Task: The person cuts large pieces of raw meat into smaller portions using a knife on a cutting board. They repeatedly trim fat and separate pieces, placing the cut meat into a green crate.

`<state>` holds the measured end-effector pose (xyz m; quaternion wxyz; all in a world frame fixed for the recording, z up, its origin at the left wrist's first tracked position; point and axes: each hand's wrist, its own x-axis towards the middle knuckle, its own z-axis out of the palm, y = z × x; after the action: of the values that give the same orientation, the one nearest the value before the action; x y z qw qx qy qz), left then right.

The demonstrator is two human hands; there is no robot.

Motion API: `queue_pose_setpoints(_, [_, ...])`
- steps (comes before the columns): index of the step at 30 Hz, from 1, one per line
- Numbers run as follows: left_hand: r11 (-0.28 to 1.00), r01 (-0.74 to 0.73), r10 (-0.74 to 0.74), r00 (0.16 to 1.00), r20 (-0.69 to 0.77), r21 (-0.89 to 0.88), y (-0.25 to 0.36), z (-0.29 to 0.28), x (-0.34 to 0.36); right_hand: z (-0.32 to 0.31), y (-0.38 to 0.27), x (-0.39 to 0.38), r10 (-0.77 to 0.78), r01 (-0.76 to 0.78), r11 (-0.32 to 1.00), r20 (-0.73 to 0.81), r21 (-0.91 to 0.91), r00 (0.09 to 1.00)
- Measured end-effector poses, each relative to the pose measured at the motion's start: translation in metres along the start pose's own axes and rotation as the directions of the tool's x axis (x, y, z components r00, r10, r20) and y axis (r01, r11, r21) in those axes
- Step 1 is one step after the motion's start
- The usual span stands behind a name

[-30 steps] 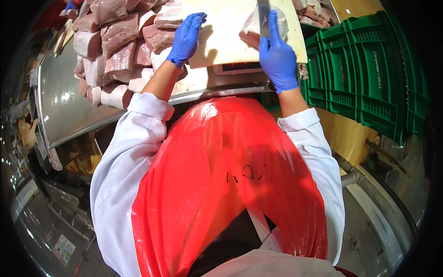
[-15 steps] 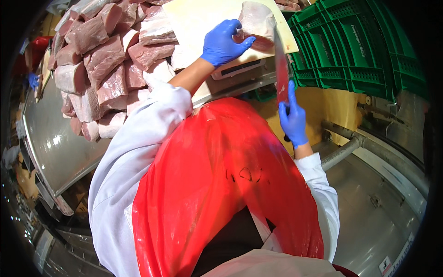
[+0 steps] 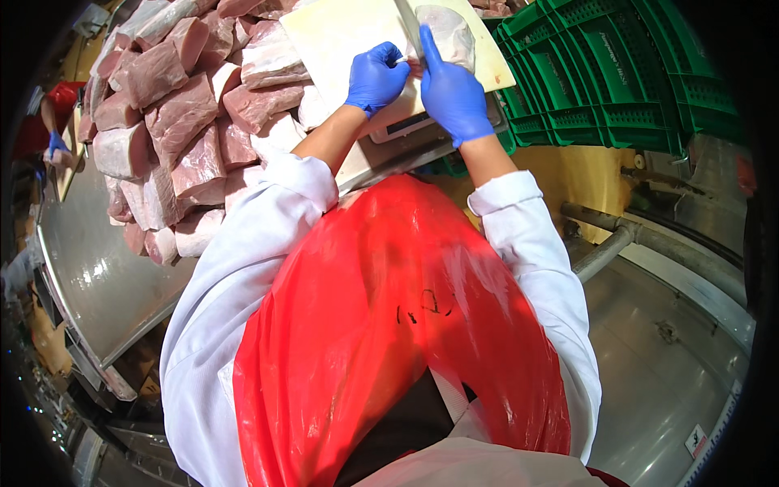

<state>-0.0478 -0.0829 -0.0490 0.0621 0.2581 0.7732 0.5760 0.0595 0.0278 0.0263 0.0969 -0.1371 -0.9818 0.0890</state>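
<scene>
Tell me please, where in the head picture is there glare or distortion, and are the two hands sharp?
Head view: strong fisheye bending, so the steel table edge curves and the corners go black; bright glare on the red apron and on the wet floor; the left hand and right hand, in blue gloves at the cutting board, look fairly sharp; the knife blade is slightly soft.

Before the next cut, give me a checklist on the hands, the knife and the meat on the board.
1. Meat piece lies on the cutting board: ok.
2. Right hand holds the knife, forefinger stretched along it: ok.
3. Left hand pinches the meat edge beside the blade: not ok, fingers very close.
4. Both hands gloved: ok.
5. Blade edge direction: cannot tell.
6. Meat pile stays off the board's centre: ok.
</scene>
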Motion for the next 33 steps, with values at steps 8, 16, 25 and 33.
queue_pose_setpoints(8, [0.992, 0.112, -0.115, 0.991, -0.062, -0.054, -0.025, -0.028, 0.010, -0.052, 0.019, -0.141, 0.025, 0.026, 0.992, 0.383, -0.127, 0.923])
queue_pose_setpoints(16, [0.995, 0.092, -0.092, 0.996, -0.017, -0.027, -0.028, -0.049, 0.016, -0.050, -0.001, -0.065, -0.014, 0.005, 0.995, 0.084, 0.099, 0.996])
queue_pose_setpoints(25, [0.961, 0.121, -0.143, 0.987, -0.074, -0.247, -0.041, -0.055, 0.016, -0.042, 0.032, -0.063, -0.110, 0.209, 0.959, 0.432, -0.190, 0.895])
queue_pose_setpoints(33, [0.644, -0.136, 0.059, 0.990, -0.129, -0.753, 0.030, -0.088, 0.058, -0.083, 0.145, -0.177, -0.028, -0.061, 0.959, 0.307, 0.277, 0.951])
